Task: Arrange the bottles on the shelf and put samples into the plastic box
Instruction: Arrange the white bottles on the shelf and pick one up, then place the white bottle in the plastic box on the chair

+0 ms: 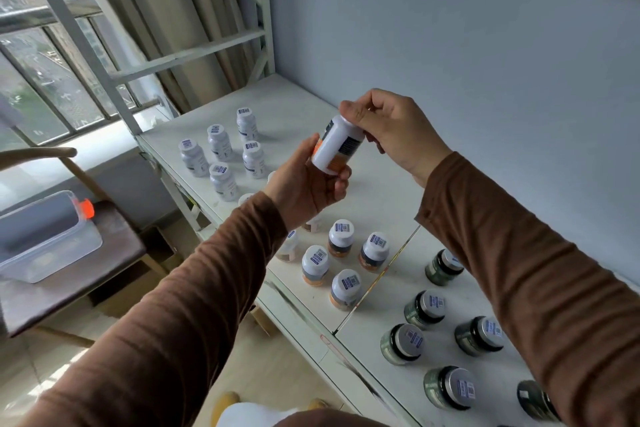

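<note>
White bottle (337, 146) with an orange band, held up in the air above the shelf (381, 191), tilted, cap end toward the right hand (391, 130). Left hand (304, 192) cups the base, fingers wrapped round the lower body. Right-hand grip is pressed around the cap from above, thumb and fingers closed on it (looks like an unscrewing hold, though whether the cap is turning cannot be told).

Below the grip, on the shelf: a cluster of orange-banded bottles (341, 239), upright, caps with small printed stickers. Beyond the left hand, toward the window: a group of white bottles (221, 146), also upright. Below the right forearm: dark green jars (424, 308) with silver lids. Well off to the left of both hands, on a lower brown bench (114, 246), the clear plastic box (48, 239) with an orange clip, open.

Handling judgement: rigid plastic, light, smooth and a little slippery. Body takes a firm wrap without deforming; cap is the place for a twisting pinch. Contents unseen, so keep it near upright once opened to avoid spilling samples.
</note>
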`<state>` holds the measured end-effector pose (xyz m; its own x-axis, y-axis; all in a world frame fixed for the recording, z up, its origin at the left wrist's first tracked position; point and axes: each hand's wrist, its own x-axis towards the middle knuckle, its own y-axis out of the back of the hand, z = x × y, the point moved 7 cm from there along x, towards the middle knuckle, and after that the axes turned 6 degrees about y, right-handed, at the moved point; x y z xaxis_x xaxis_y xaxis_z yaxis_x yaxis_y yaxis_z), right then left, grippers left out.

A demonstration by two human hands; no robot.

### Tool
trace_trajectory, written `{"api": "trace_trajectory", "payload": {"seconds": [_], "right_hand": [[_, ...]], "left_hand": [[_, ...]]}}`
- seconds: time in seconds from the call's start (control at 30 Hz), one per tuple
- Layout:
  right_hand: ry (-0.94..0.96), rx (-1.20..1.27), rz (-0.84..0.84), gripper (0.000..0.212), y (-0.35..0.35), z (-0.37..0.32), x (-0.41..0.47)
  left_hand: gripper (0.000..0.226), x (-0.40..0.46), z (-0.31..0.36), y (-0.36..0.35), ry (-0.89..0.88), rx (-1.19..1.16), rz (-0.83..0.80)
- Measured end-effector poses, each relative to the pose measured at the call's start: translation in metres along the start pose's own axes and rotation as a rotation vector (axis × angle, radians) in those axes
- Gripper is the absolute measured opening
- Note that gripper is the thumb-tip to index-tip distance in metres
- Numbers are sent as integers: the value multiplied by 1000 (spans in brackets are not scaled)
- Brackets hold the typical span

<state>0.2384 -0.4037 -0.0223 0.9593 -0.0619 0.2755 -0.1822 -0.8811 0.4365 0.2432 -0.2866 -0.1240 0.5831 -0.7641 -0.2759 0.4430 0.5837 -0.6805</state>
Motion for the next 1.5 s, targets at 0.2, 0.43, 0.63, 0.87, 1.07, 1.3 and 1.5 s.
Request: {"api": "trace_trajectory", "payload": {"seconds": [0.2,0.43,0.63,0.87,1.07,1.3,1.5], "right_hand": [[-8,-60,-77,27,-12,10,-9],[-13,96,-100,42,-75,-2,-15],[5,111,-203,34,-169,-37,-18],[56,14,-359,30,-342,-89,-32],[85,-96,-458,31,-472,-127,-45],[24,-186,-531,30,-585,-115,-22],[-12,-198,-603,31,-683,-90,33]], "left_hand": [[37,-27,21,17,-348,519,221],[51,-86,34,46,-634,919,651],[61,-165,51,108,-609,1038,736],[69,-315,66,242,-261,1418,971],[59,-427,84,354,-48,1520,1087],[60,-464,107,457,97,1511,1103],[61,-462,153,546,217,1471,1140]]}}
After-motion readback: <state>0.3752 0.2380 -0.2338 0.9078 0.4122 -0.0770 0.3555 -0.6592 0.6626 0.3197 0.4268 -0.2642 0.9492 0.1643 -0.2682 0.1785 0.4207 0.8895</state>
